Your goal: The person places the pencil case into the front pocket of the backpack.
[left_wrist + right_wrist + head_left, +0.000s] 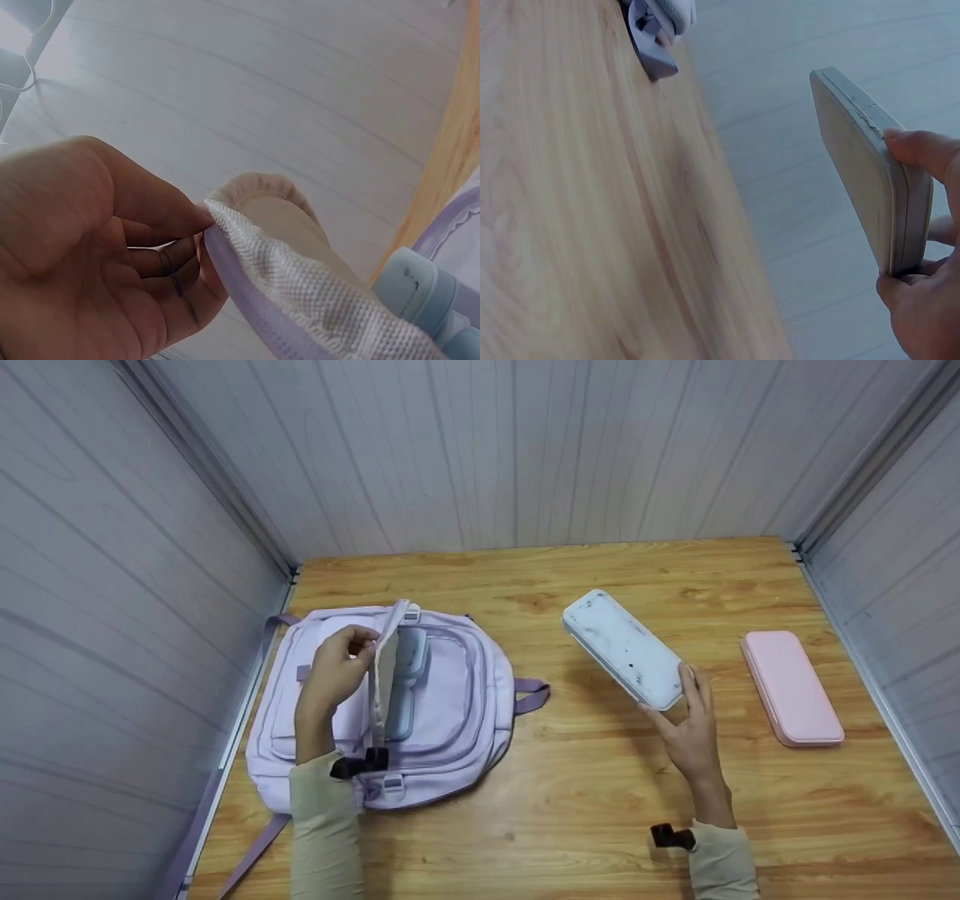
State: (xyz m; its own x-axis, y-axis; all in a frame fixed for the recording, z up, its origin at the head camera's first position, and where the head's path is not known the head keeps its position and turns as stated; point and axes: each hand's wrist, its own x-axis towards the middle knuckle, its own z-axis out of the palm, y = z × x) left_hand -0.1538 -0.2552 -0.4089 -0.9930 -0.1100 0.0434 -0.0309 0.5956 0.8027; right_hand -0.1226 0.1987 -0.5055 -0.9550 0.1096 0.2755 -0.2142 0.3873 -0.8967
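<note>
A lavender backpack (442,697) lies flat on the wooden table with its front pocket open. My left hand (335,671) pinches the edge of the pocket's front panel (381,682) between thumb and fingers and holds it raised. Inside the pocket sit light blue containers (411,652), partly hidden by the panel; one light blue container (409,289) also shows in the left wrist view. To the right, my right hand (691,739) grips the near end of a white, grey-marbled oblong case (622,649), tilted above the table. Its side seam (866,120) appears closed.
A pink oblong case (793,688) lies on the table at the right. The backpack's top handle (531,695) points toward the white case, and a strap (259,851) trails off at the lower left. Pale panel walls (480,450) enclose the table (540,810) at the back and sides.
</note>
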